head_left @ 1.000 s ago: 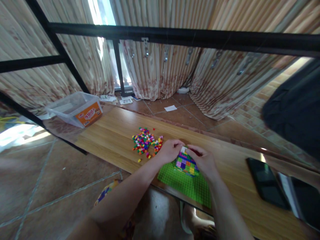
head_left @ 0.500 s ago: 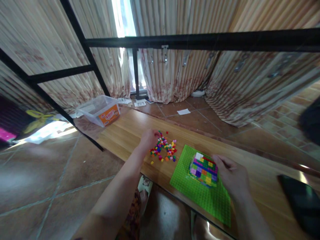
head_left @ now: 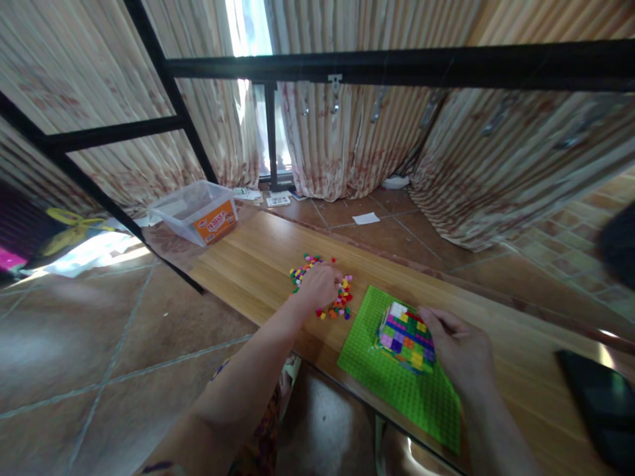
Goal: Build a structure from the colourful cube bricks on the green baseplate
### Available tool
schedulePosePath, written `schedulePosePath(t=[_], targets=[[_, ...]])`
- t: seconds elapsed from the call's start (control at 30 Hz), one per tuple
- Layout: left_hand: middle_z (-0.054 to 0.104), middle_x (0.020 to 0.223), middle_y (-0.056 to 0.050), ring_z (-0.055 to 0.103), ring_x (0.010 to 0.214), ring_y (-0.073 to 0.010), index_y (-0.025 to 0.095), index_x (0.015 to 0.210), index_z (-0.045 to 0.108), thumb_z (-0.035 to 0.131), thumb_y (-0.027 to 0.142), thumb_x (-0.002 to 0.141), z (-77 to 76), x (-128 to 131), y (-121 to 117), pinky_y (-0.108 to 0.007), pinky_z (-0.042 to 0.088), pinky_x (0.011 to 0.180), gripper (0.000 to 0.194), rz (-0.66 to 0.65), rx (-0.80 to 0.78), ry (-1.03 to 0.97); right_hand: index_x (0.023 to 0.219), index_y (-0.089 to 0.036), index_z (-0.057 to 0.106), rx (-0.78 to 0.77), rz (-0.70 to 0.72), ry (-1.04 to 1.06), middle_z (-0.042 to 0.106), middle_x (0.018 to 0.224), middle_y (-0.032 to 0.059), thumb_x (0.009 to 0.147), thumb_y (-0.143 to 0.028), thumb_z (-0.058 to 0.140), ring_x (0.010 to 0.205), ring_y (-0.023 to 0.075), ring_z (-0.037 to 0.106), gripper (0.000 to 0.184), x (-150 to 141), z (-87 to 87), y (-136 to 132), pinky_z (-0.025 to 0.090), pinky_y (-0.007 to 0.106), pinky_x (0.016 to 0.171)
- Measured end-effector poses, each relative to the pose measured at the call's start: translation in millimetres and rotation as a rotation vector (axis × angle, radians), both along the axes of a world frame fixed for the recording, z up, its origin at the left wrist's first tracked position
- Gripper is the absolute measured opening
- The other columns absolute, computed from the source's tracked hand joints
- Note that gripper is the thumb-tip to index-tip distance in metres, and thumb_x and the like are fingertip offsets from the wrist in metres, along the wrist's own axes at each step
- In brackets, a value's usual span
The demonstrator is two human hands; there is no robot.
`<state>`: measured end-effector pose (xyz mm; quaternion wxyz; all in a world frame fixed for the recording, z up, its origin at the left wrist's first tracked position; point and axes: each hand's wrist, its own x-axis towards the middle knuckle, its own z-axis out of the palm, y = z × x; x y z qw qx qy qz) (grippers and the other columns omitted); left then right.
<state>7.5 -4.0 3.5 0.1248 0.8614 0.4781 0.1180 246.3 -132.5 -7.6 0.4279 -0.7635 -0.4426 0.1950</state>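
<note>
In the head view, we see that our left hand (head_left: 319,285) has shifted from the edge of the loose bricks (head_left: 342,301) to over their middle; we judge this as searching for a piece. Its fingers are hidden, so we cannot tell whether they have closed. Our right hand (head_left: 457,344) stays at the right end of the brick block (head_left: 407,338), its grip unclear. That block sits on the green baseplate (head_left: 387,390), on the tabletop (head_left: 238,274).

left hand (head_left: 320,285) over loose brick pile (head_left: 342,299), right hand (head_left: 454,340) at edge of multicoloured brick block (head_left: 407,338), block on green baseplate (head_left: 372,367), wooden bench (head_left: 238,281), clear bin (head_left: 183,215) at far end
</note>
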Motion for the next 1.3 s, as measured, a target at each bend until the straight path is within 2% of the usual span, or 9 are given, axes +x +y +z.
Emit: schedulePosePath(t=[0.17, 0.43, 0.7, 0.83, 0.97, 1.1, 1.2, 1.3], targets=[[0.072, 0.082, -0.010, 0.065, 0.092, -0.0229, 0.017, 0.081, 0.076, 0.053, 0.013, 0.075, 2.5, 5.7, -3.8, -0.032, 0.049, 0.086, 0.025, 0.018, -0.005, 0.052, 0.090, -0.021, 0.078, -0.006, 0.015, -0.003, 0.077, 0.091, 0.0057, 0.077, -0.052, 0.063, 0.084, 0.0247, 0.072, 0.037, -0.8, 0.2, 0.5, 0.055, 0.033, 0.075], [0.072, 0.090, -0.012, 0.066, 0.093, -0.0232, 0.014, 0.082, 0.074, 0.052, 0.015, 0.078, 0.2, 16.1, -9.7, -0.034, 0.049, 0.089, 0.023, 0.077, 0.021, 0.045, 0.089, -0.020, 0.078, 0.031, 0.035, -0.052, 0.077, 0.087, 0.0061, 0.077, -0.053, 0.063, 0.080, 0.0245, 0.072, 0.038, -0.9, -0.3, -0.2, 0.055, 0.032, 0.071], [0.070, 0.091, -0.013, 0.065, 0.095, -0.0235, 0.012, 0.084, 0.070, 0.049, 0.013, 0.083, -2.1, 14.5, -8.1, -0.035, 0.049, 0.090, 0.020, 0.079, 0.037, 0.027, 0.088, -0.020, 0.078, 0.019, 0.028, -0.016, 0.077, 0.089, 0.0066, 0.077, -0.052, 0.063, 0.083, 0.0247, 0.072, 0.036, -1.9, 0.1, 0.9, 0.055, 0.033, 0.073], [0.070, 0.085, -0.009, 0.065, 0.085, -0.0202, 0.014, 0.086, 0.066, 0.050, 0.018, 0.086, 2.9, 10.1, -6.8, -0.033, 0.050, 0.082, 0.016, 0.107, 0.004, -0.147, 0.086, -0.019, 0.077, 0.084, -0.017, 0.008, 0.077, 0.087, 0.0071, 0.077, -0.051, 0.064, 0.082, 0.0247, 0.071, 0.035, -6.6, 4.3, 1.4, 0.055, 0.035, 0.076], [0.069, 0.077, -0.004, 0.064, 0.074, -0.0149, 0.015, 0.081, 0.063, 0.054, 0.017, 0.085, 9.6, 14.4, -9.4, -0.026, 0.050, 0.073, 0.010, 0.012, -0.111, -0.471, 0.086, -0.019, 0.076, 0.296, -0.032, 0.015, 0.076, 0.090, 0.0070, 0.079, -0.047, 0.063, 0.086, 0.0233, 0.070, 0.031, -16.5, 8.3, 2.5, 0.054, 0.037, 0.083], [0.071, 0.079, -0.003, 0.065, 0.074, -0.0129, 0.014, 0.083, 0.065, 0.055, 0.017, 0.084, 14.9, 28.2, -21.2, -0.024, 0.051, 0.073, 0.010, -0.120, -0.270, -0.725, 0.091, -0.022, 0.075, 0.409, 0.090, 0.008, 0.074, 0.095, 0.0062, 0.083, -0.042, 0.062, 0.090, 0.0208, 0.068, 0.025, -29.9, 12.2, 3.4, 0.053, 0.036, 0.084], [0.073, 0.085, -0.004, 0.066, 0.078, -0.0134, 0.014, 0.088, 0.070, 0.056, 0.019, 0.085, 18.7, 38.2, -33.1, -0.024, 0.051, 0.075, 0.015, -0.197, -0.364, -0.801, 0.095, -0.024, 0.073, 0.403, 0.195, -0.017, 0.073, 0.097, 0.0054, 0.085, -0.038, 0.061, 0.092, 0.0200, 0.067, 0.022, -39.1, 15.6, 2.5, 0.053, 0.036, 0.086], [0.074, 0.087, -0.004, 0.067, 0.080, -0.0139, 0.014, 0.090, 0.072, 0.057, 0.020, 0.085, 21.2, 45.0, -42.4, -0.024, 0.051, 0.077, 0.017, -0.248, -0.390, -0.826, 0.100, -0.026, 0.072, 0.397, 0.279, -0.060, 0.072, 0.098, 0.0042, 0.086, -0.034, 0.060, 0.092, 0.0196, 0.066, 0.020, -44.7, 18.2, 0.6, 0.052, 0.037, 0.086]])
